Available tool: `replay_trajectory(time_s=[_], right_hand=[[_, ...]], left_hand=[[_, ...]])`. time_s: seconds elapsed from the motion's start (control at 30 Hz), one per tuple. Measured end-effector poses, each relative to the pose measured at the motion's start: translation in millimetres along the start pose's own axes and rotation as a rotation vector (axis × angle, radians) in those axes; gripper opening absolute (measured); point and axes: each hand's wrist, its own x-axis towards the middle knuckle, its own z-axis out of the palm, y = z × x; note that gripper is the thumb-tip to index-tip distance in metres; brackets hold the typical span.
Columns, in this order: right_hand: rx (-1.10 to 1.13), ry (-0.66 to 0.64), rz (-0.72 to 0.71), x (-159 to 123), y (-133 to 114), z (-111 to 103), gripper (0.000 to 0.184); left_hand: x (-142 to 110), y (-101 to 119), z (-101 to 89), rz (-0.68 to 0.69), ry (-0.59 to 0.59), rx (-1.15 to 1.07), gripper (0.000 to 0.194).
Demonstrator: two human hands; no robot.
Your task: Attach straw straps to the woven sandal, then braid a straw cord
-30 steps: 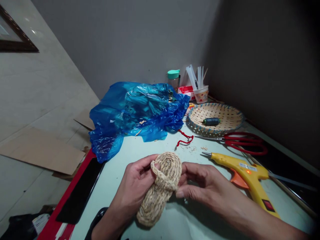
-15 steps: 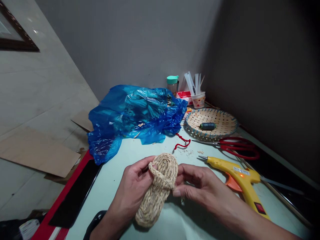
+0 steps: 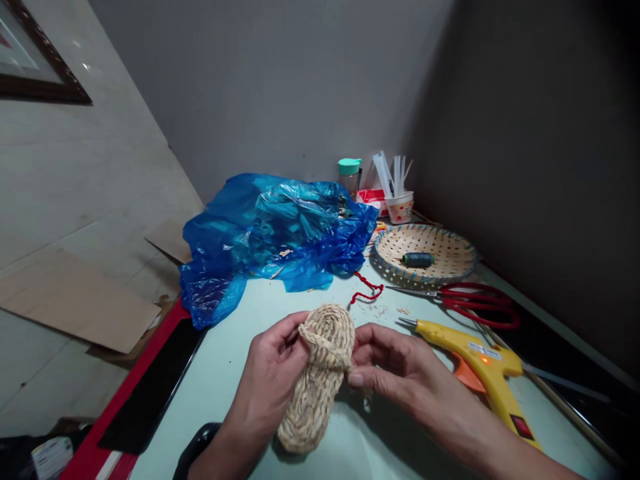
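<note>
A small woven straw sandal (image 3: 320,377) with a braided strap across its front is held above the pale green table (image 3: 260,313). My left hand (image 3: 270,380) grips its left side, thumb pressed on the strap's left end. My right hand (image 3: 395,370) pinches the strap's right end and the sandal's right edge. Both hands are closed on it.
A yellow glue gun (image 3: 480,363) lies to the right, red-handled scissors (image 3: 470,300) behind it. A woven tray (image 3: 425,250) holds a dark thread spool (image 3: 419,259). A crumpled blue plastic bag (image 3: 270,233), a red cord (image 3: 367,290), a cup of glue sticks (image 3: 399,200) and a green-lidded jar (image 3: 349,173) sit farther back.
The view shifted slightly. My hands keep hold of the sandal, which has turned a little more upright; my left thumb has pressed closer on the strap.
</note>
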Motion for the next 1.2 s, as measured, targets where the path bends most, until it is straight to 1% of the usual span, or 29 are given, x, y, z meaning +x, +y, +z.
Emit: replay_trajectory(time_s=[0.1, 0.23, 0.3, 0.4, 0.5, 0.57, 0.67, 0.77, 0.83, 0.93, 1.03, 1.13, 1.2], right_hand=[[-0.013, 0.023, 0.005, 1, 3, -1, 0.026], [0.004, 0.067, 0.023, 3, 5, -2, 0.028], [0.054, 0.097, 0.035, 3, 4, -1, 0.032], [0.185, 0.149, 0.042, 1, 2, 0, 0.036], [0.250, 0.186, 0.025, 0, 2, 0, 0.026], [0.225, 0.165, 0.012, 1, 2, -1, 0.016], [0.142, 0.136, -0.037, 3, 2, -2, 0.014], [-0.002, 0.157, -0.049, 4, 1, -3, 0.015], [-0.145, 0.172, -0.055, 4, 2, -3, 0.015], [-0.438, 0.218, -0.126, 1, 5, -3, 0.012], [-0.665, 0.276, -0.212, -2, 8, -2, 0.009], [-0.739, 0.317, -0.266, -2, 10, -1, 0.009], [-0.746, 0.329, -0.272, -2, 10, 0, 0.013]], left_hand=[[-1, 0, 1.8, 0.013, 0.017, -0.032, 0.037], [-3, 1, 5.0, 0.023, 0.106, -0.060, 0.033], [-3, 0, 5.4, 0.034, 0.150, -0.042, 0.033], [-2, -2, 4.3, 0.052, 0.174, -0.011, 0.032], [1, -5, 3.6, 0.038, 0.151, 0.001, 0.034], [1, -6, 4.2, 0.022, 0.129, 0.006, 0.033], [2, -7, 5.7, -0.004, 0.123, 0.014, 0.031], [2, -7, 6.1, -0.026, 0.119, 0.015, 0.030], [1, -7, 6.0, -0.030, 0.112, 0.016, 0.030], [-2, -8, 8.0, -0.026, 0.112, 0.017, 0.032], [-7, -8, 13.6, -0.002, 0.175, 0.007, 0.032], [-11, -9, 19.9, 0.040, 0.267, 0.042, 0.029], [-13, -12, 22.9, 0.080, 0.330, 0.093, 0.026]])
